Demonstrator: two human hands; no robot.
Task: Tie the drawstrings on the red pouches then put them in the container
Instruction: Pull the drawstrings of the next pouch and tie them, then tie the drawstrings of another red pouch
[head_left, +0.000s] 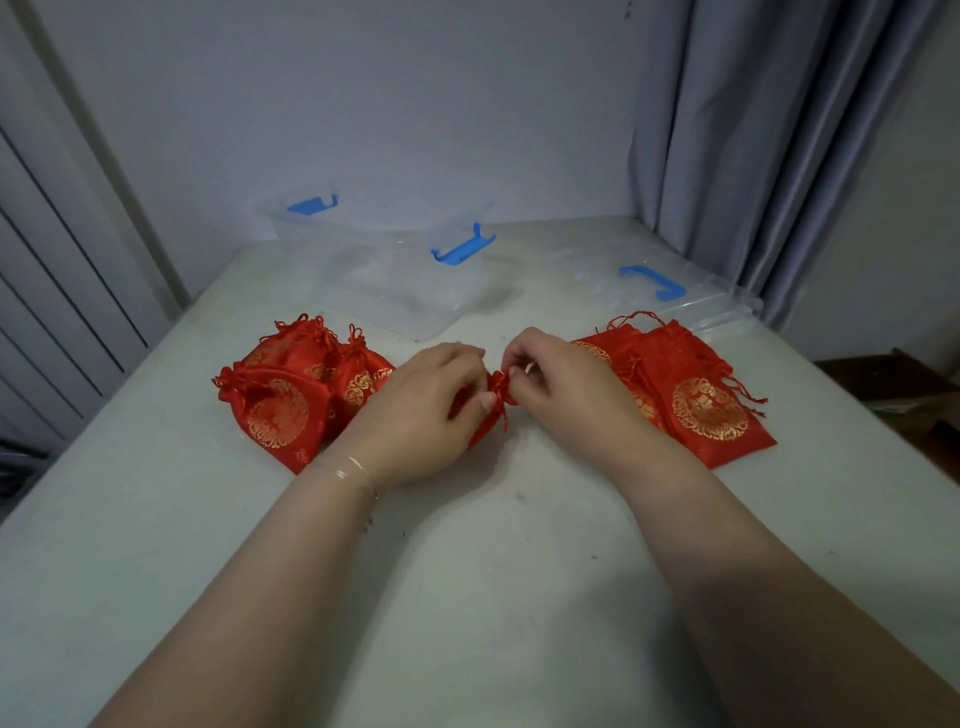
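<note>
A red pouch with gold print lies at the table's middle, mostly hidden under my hands. My left hand pinches its gathered neck. My right hand pinches the red drawstring at the neck. To the left lies a pile of pouches with cinched necks. A stack of flat pouches with loose strings sits to the right. A clear plastic container with blue latches stands behind, and nothing shows inside it.
The container's clear lid with a blue handle lies at the back right beside a grey curtain. The white table ends at the right, with dark clutter below. A wall stands behind.
</note>
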